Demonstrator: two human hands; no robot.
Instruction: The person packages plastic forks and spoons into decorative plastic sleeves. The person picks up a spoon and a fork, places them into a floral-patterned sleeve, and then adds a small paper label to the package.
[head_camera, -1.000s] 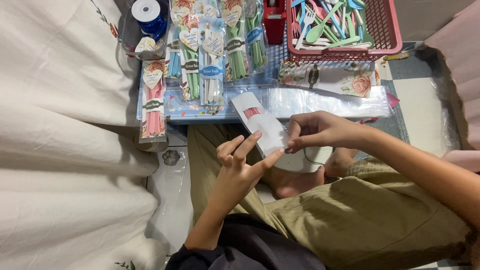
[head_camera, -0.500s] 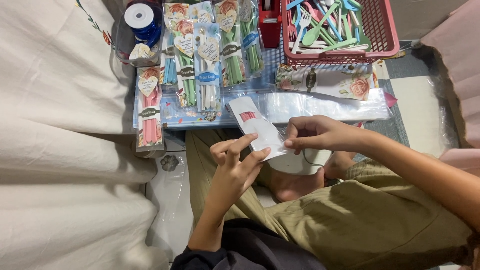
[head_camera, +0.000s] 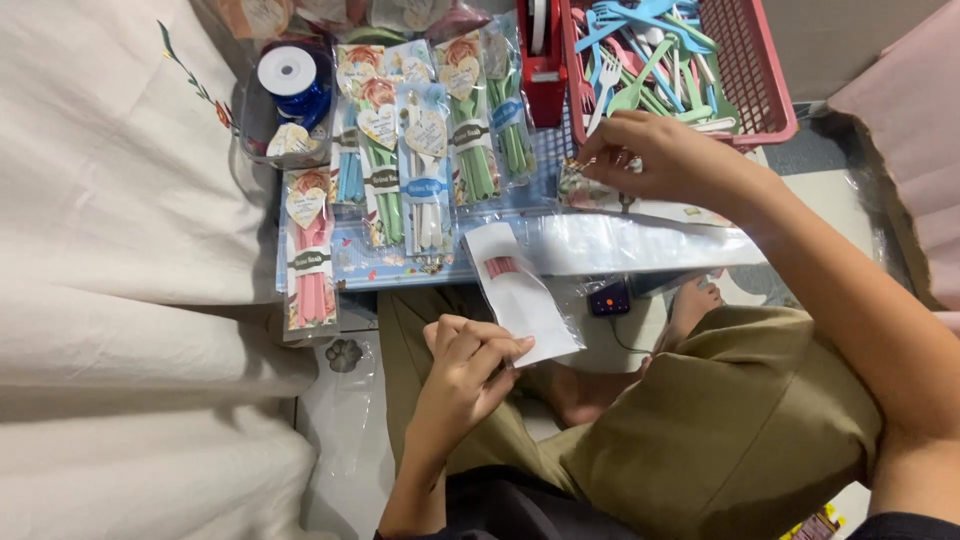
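Note:
My left hand (head_camera: 468, 362) pinches the lower edge of a clear plastic sleeve (head_camera: 520, 290) with a white card and a small red strip inside, held above my lap. My right hand (head_camera: 655, 155) is stretched forward to the near edge of the red plastic basket (head_camera: 765, 95), fingers curled over a small floral card (head_camera: 580, 185) lying on a stack of clear sleeves (head_camera: 640, 240). Whether it grips the card is unclear. The basket holds several loose pastel forks and spoons (head_camera: 650, 60).
Several finished cutlery packs (head_camera: 425, 165) with heart tags lie in a row on a blue sheet; a pink pack (head_camera: 310, 250) lies leftmost. A blue ribbon spool (head_camera: 290, 80) sits in a clear tub, a red tape dispenser (head_camera: 543, 60) beside the basket. White cloth at left.
My right hand has let go of the sleeve and reached forward to the basket's edge. My left hand alone now holds the sleeve, a little lower.

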